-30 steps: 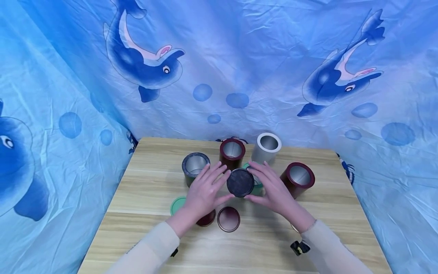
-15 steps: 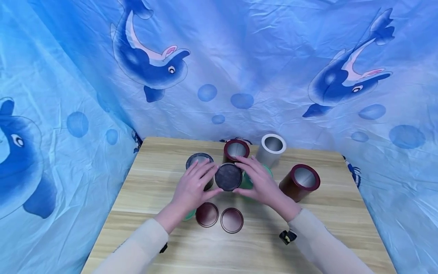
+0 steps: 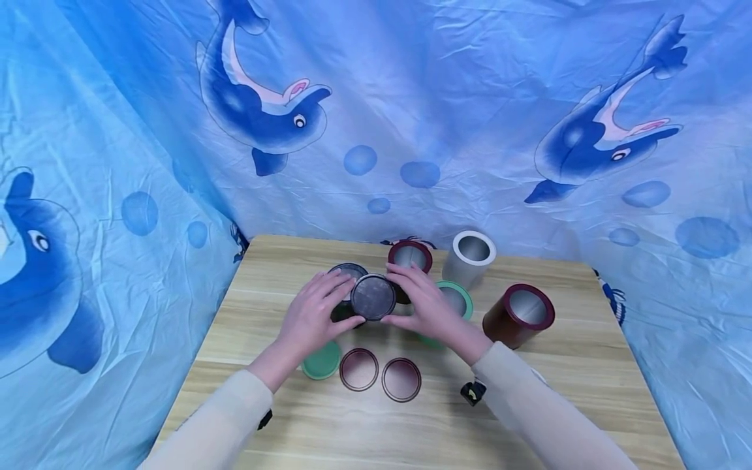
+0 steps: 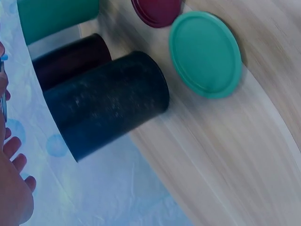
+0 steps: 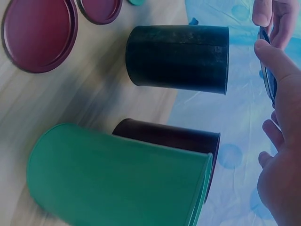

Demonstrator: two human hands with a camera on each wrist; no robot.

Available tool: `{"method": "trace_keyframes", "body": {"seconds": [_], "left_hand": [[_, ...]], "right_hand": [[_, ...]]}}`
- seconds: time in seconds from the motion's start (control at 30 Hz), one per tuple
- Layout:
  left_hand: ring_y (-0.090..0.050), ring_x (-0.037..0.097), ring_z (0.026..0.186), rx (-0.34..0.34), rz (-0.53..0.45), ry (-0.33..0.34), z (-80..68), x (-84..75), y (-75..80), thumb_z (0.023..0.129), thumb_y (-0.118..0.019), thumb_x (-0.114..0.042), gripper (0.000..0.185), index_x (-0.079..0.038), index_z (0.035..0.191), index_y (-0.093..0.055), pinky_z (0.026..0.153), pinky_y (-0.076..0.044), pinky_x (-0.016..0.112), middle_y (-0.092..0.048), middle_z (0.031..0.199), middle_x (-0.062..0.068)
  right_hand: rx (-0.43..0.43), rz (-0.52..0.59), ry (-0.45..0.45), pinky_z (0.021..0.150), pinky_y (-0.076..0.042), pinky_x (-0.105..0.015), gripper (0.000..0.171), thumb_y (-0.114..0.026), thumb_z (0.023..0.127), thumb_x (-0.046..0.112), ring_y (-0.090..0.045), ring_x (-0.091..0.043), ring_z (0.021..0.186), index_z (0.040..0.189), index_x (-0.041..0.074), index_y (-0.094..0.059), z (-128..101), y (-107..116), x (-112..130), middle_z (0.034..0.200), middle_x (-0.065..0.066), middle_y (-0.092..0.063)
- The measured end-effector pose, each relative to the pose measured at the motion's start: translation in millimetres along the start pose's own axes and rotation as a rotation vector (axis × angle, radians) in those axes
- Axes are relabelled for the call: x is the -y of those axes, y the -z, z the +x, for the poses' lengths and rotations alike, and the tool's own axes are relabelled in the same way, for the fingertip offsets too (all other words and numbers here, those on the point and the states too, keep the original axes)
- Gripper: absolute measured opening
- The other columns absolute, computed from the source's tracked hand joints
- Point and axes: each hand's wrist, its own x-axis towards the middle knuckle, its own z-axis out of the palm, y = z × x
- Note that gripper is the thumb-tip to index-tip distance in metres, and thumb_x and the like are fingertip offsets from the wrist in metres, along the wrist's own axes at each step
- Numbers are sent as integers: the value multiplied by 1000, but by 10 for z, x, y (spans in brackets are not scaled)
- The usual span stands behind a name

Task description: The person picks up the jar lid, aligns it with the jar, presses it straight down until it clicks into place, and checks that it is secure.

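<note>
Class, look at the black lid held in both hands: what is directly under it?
Under the black lid stands the open black can, partly covered by lid and left hand. Its inside cannot be seen.

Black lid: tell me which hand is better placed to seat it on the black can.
Probably the left hand: the black can stands on its side of the black lid, right under its fingers. The right hand grips the lid's far edge, nearer the green can.

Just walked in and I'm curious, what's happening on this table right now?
A person holds a dark round lid between the left hand and right hand, above an open dark canister. It is not seated on it yet. Other open canisters stand around on the wooden table, and a green lid and two maroon lids lie nearer the person.
</note>
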Motion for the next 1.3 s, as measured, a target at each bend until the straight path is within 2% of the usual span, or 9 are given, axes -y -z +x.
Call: {"method": "trace_keyframes", "body": {"seconds": [0.2,0.4,0.63,0.8,0.93,1.17,1.3], "left_hand": [[-60,37,138,62,2,64,-16,103,70,81,-91,-52,77,-6,139,-71,122,-42,53,-70,139,16],[-60,38,138,97,3,111,-28,212,96,81,-90,-52,78,-6,140,-70,121,-42,54,-69,140,16],[-60,39,137,102,-5,123,-32,365,89,80,-92,-50,77,-5,139,-71,121,-42,55,-69,140,16],[-61,39,136,100,-14,117,-36,460,74,79,-94,-49,77,-4,137,-72,120,-43,56,-70,138,17],[-61,39,136,114,-20,123,-40,519,60,78,-94,-49,77,-3,136,-72,119,-44,58,-69,139,18],[-60,40,137,145,-63,163,-23,576,73,79,-94,-47,74,-3,135,-73,119,-43,58,-69,140,19],[-61,39,136,152,-80,180,-15,615,60,79,-94,-47,72,-3,133,-74,119,-44,58,-70,138,18]], "right_hand": [[42,-9,-25,123,-36,-63,86,-97,79,37,-54,-41,142,145,-2,-60,134,-71,2,155,-18,-56],[106,-6,-78,126,-33,-60,85,-94,83,41,-51,-39,146,148,0,-59,259,-143,-12,157,-18,-54],[141,-29,-105,129,-30,-53,84,-92,85,43,-47,-37,149,149,1,-58,379,-261,-55,158,-15,-53],[136,-2,-89,128,-31,-56,82,-94,83,40,-49,-39,147,146,-1,-60,451,-315,-70,156,-18,-54],[169,3,-124,128,-30,-56,83,-93,84,41,-48,-37,148,147,-1,-60,498,-339,-60,158,-17,-53],[246,-3,-210,123,-40,-51,85,-91,85,46,-47,-30,148,151,4,-58,587,-344,-48,161,-11,-52],[268,12,-226,123,-40,-52,85,-91,86,45,-47,-31,149,151,3,-58,625,-352,-54,161,-11,-52]]}}
